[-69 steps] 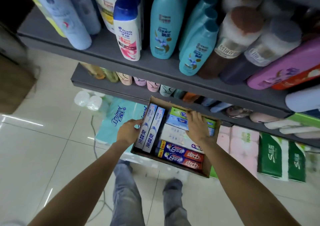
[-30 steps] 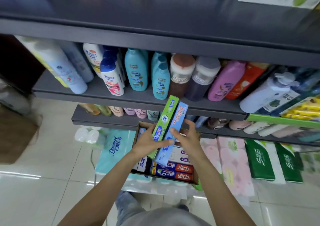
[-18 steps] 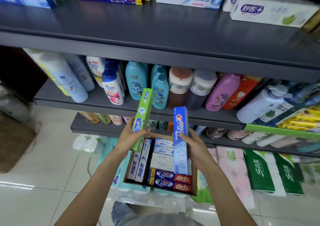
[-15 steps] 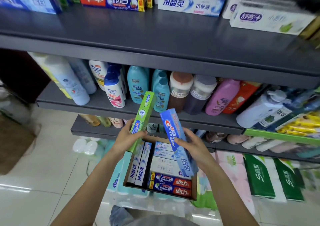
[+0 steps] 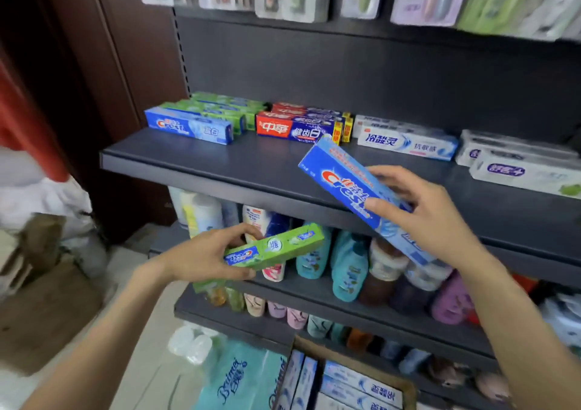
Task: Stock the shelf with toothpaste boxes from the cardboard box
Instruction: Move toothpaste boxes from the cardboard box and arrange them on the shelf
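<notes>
Two toothpaste boxes are in the air: the blue box (image 5: 361, 196) is pinched by the right hand (image 5: 427, 218) over the front edge of the shelf (image 5: 251, 167), tilted, and the green box (image 5: 276, 247) is gripped by the left hand (image 5: 204, 258) lower down, before the bottle row. Half a second ago both sat lower, just above the cardboard box (image 5: 345, 384); now that sits well below, at the frame's bottom edge.
</notes>
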`<action>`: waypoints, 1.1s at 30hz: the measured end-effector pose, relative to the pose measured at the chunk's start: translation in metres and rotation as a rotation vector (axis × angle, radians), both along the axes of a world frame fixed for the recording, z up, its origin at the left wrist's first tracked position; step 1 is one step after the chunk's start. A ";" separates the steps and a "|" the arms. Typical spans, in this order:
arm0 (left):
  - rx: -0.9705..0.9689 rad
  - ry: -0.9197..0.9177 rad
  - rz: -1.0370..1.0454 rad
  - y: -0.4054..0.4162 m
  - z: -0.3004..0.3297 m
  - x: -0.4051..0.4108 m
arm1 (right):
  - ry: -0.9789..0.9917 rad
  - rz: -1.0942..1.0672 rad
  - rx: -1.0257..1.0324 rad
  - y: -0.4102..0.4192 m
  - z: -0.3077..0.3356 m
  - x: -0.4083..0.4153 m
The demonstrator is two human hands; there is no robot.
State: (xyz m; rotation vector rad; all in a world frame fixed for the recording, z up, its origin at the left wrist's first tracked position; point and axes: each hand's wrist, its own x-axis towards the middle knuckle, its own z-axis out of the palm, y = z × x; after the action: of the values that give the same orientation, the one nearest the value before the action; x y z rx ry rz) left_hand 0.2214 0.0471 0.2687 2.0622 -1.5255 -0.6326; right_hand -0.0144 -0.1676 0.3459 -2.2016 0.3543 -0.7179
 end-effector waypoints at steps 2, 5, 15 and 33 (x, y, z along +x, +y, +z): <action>0.045 -0.052 -0.058 0.012 0.017 0.015 | 0.021 -0.011 -0.115 -0.010 0.014 0.029; 0.014 -0.028 -0.097 0.029 0.039 0.038 | 0.111 -0.057 -0.219 -0.022 0.021 0.080; -0.434 0.090 0.263 0.086 0.052 0.138 | 0.138 -0.015 -0.370 0.025 0.019 0.248; -0.582 0.299 0.657 0.077 0.040 0.207 | 0.194 0.029 -0.467 0.039 0.023 0.354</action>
State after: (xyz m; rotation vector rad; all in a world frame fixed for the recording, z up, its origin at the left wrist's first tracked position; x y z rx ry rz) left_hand 0.4289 0.1240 0.3084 1.7495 -0.6759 -0.1890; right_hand 0.3394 -0.1285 0.3693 -2.7234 0.2689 -0.6170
